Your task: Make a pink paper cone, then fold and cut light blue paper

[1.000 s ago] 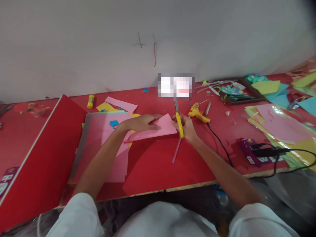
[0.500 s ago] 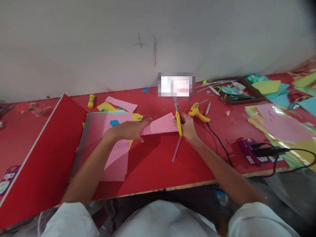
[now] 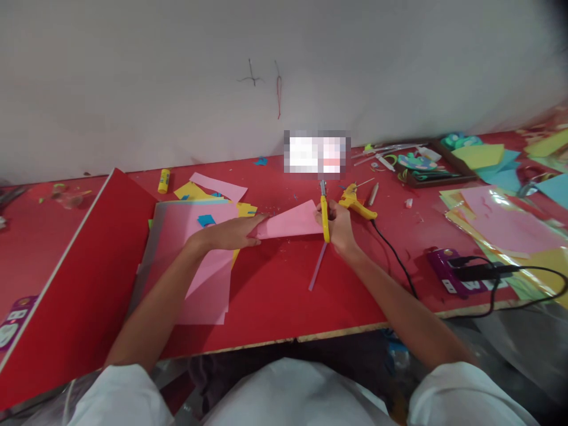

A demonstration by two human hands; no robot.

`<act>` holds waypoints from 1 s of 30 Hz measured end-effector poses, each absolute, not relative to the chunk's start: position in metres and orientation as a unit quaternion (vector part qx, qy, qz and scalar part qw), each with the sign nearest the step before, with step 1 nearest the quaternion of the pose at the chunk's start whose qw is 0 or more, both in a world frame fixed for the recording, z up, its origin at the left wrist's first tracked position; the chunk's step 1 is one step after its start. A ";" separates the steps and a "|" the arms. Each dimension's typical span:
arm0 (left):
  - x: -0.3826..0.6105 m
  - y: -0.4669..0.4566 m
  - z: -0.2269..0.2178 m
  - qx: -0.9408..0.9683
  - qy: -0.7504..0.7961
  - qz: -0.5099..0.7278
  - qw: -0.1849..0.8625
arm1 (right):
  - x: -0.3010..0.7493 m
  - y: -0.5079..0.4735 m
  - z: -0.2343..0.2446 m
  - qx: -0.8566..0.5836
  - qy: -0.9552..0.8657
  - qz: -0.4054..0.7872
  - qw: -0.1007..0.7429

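A folded piece of pink paper (image 3: pixel 290 222) is stretched between my two hands, just above the red table. My left hand (image 3: pixel 233 232) pinches its left end. At the other end, my right hand (image 3: pixel 339 228) has yellow-handled scissors (image 3: pixel 325 219) in it, blades pointing away from me, and its fingers also touch the paper's right edge. Below the scissors lies a narrow pink strip (image 3: pixel 317 267). Under my left forearm are larger pink sheets (image 3: pixel 206 296), with a small blue scrap (image 3: pixel 206 220) on top.
A yellow glue gun (image 3: pixel 357 204) with a black cord lies right of my right hand. A purple box (image 3: pixel 448 272) with cables sits further right, near coloured papers (image 3: pixel 515 219). A glue stick (image 3: pixel 164 181) stands behind the sheets. A red board (image 3: pixel 89 266) leans at left.
My left hand's fingers have closed on the paper's left end; they were spread before. The paper, my right hand and the scissors have shifted slightly to the right.
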State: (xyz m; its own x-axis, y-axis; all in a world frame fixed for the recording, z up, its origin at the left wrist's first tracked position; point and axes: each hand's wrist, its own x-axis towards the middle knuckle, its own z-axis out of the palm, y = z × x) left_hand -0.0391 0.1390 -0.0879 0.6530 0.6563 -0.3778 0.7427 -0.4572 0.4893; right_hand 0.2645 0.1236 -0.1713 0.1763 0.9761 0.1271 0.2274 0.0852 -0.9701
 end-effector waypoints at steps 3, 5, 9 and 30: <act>-0.037 0.139 -0.086 0.850 0.410 -0.065 0.324 | 0.264 0.123 -0.171 -0.572 -0.533 0.363 0.507; -0.036 0.139 -0.084 0.850 0.405 -0.061 0.331 | 0.264 0.122 -0.171 -0.575 -0.536 0.362 0.501; -0.038 0.140 -0.085 0.853 0.393 -0.048 0.341 | 0.263 0.122 -0.170 -0.578 -0.541 0.351 0.500; -0.046 0.141 -0.090 0.865 0.371 -0.059 0.334 | 0.261 0.119 -0.167 -0.565 -0.549 0.336 0.516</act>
